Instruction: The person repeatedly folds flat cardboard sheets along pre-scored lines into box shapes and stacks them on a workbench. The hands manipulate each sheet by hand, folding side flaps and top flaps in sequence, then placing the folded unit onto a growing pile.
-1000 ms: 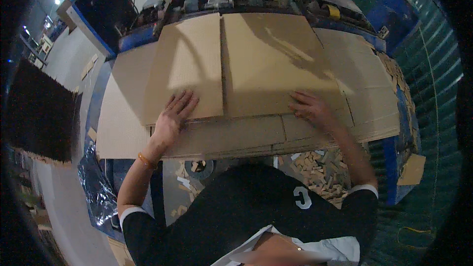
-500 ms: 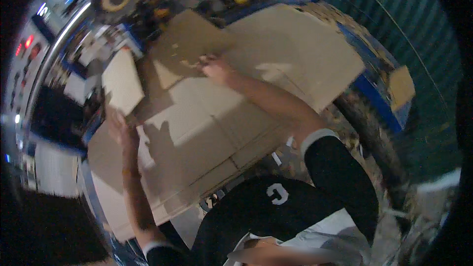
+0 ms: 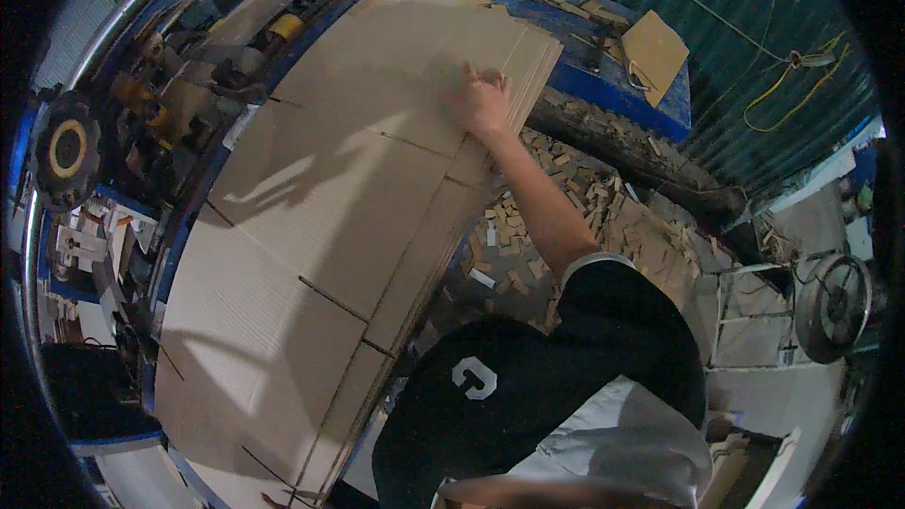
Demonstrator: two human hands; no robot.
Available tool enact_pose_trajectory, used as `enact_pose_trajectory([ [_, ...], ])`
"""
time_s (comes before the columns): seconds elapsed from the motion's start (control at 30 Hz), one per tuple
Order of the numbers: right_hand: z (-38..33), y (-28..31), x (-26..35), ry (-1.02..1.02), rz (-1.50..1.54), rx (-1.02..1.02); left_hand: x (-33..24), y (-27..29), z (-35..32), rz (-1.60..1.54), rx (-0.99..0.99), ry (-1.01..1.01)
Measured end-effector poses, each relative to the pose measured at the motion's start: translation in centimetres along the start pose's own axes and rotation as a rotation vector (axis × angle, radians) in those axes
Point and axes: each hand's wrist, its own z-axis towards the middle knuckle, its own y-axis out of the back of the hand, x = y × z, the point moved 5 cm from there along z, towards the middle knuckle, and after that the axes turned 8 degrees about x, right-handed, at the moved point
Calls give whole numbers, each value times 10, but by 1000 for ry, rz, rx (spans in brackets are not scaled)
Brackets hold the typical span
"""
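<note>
A stack of large brown cardboard sheets (image 3: 273,273), slotted and creased, lies in front of me, its layered edges on the right. My right hand (image 3: 485,104) is over the top sheet near the far right edge, its index finger stretched out and nothing visible in it. Whether it presses on the sheet is hard to tell. Only what looks like the fingertips of my left hand (image 3: 273,500) shows at the bottom edge, by the stack's near end; the rest is out of view.
Machinery with a black-and-tan wheel (image 3: 68,151) and a metal rail (image 3: 34,254) runs along the left. Cardboard scraps (image 3: 566,193) litter the floor at right. A blue table (image 3: 603,90) at the back holds a loose cardboard piece (image 3: 655,57). A fan (image 3: 834,306) stands far right.
The view has swung right. My right hand has left the smaller cardboard pieces for the stack's right side. My left hand, earlier at a small cardboard piece, is now almost out of view.
</note>
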Motion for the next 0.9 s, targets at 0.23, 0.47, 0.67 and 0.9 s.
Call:
enact_pose_trajectory([
  [0.23, 27, -9, -26, -30, 1347, -828, 61, 8, -8, -239, -41, 208],
  [0.47, 104, -7, -52, -185, 1570, 66, 189, 28, -24, -1092, 75, 499],
  [0.67, -53, 95, 8, 434, 1213, -164, 170, 52, -46, -628, -45, 334],
  [0.9, -206, 39, 108, 1406, 238, 161, 13, 33, -79, -711, 120, -128],
])
